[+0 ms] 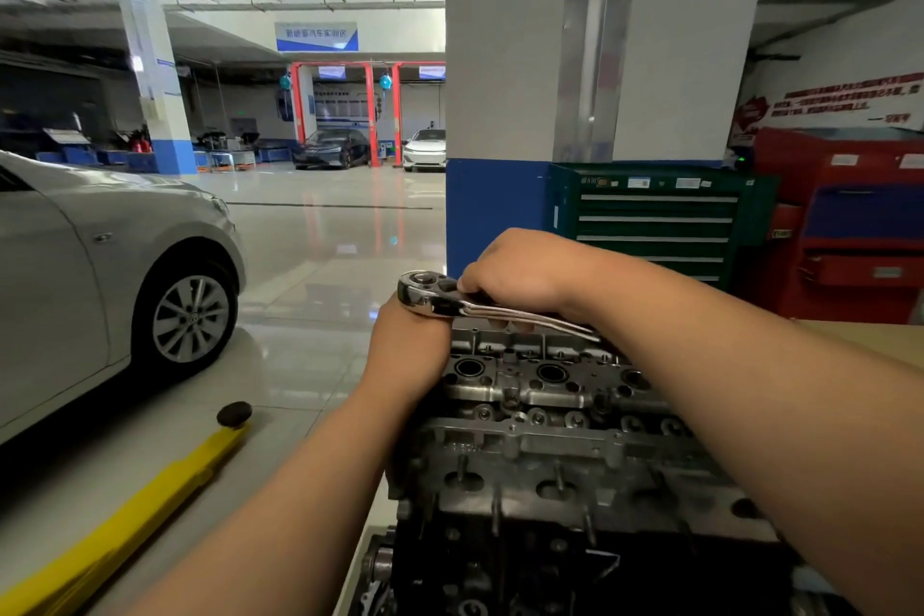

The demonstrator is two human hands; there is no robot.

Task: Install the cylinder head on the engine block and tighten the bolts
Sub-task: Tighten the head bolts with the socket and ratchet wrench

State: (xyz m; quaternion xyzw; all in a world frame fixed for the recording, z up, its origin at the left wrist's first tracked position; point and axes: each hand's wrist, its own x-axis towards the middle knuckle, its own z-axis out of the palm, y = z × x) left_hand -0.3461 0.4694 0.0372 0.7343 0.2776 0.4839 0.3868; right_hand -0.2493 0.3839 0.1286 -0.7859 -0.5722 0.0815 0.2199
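A grey metal cylinder head (550,420) sits on top of the dark engine block (525,565) in the lower middle of the view. A chrome ratchet wrench (440,298) lies level above the head's far left corner. My right hand (520,273) is closed over the wrench handle just behind its round head. My left hand (407,345) is curled directly under the ratchet head, wrapped around whatever hangs below it; that part and the bolt are hidden by the fingers.
A silver car (100,275) stands close on the left. A yellow lift arm (150,505) with a black pad lies on the floor beside the engine. A white and blue pillar (500,140), a green tool cabinet (655,225) and a red cabinet (850,225) stand behind.
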